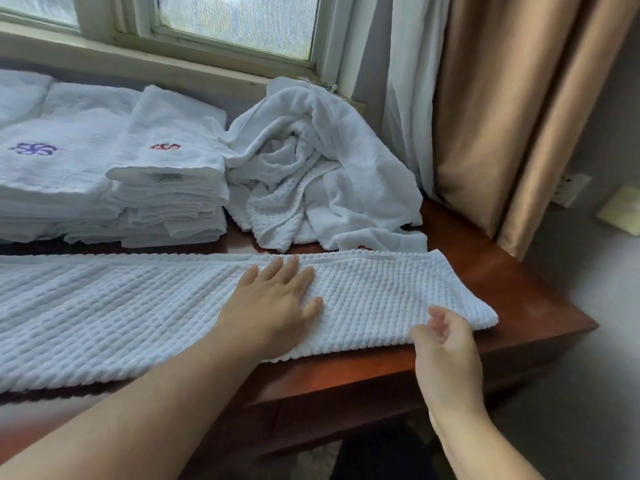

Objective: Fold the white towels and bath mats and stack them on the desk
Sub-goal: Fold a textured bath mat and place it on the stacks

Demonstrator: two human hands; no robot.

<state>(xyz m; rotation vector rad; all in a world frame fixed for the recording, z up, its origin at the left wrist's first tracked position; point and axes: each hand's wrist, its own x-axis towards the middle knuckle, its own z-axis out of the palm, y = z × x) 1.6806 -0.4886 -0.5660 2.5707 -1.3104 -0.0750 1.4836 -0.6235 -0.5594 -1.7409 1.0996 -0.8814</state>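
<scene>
White waffle-textured bath mat (pixel 138 313) lies folded into a long band along the front edge of the reddish-brown wooden desk (pixel 519 289). It runs off the left side of the view, and its right end stops short of the desk's front right corner.

The left hand (pixel 273 306) lies flat on the mat, right of the mat's middle. Its fingers are straight and spread, and the fingertips reach the mat's far hem. The right hand (pixel 446 344) is at the mat's near edge, close to the mat's right end and well to the right of the left hand. Its thumb sits against the edge and its fingers (pixel 437 315) are loosely curled above the cloth. Whether they pinch the mat or only touch it cannot be told.

Behind the mat's right half, toward the back right of the desk, is a heap of unfolded white towels (pixel 311 168). Its lowest fold touches the mat's far hem. Just left of the heap, and touching it, stands a stack of folded white towels with red embroidery (pixel 166 174). A lower, wider stack of folded white towels with purple embroidery (pixel 52 174) is pressed against that stack's left side. More folded white cloth lies behind these at the back left.

Along the desk's back edge runs a pale-framed window (pixel 235 26). A white sheer curtain (pixel 408 81) and a tan drape (pixel 519 98) hang at the back right corner. A wall outlet (pixel 571 188) shows beyond the drape.
</scene>
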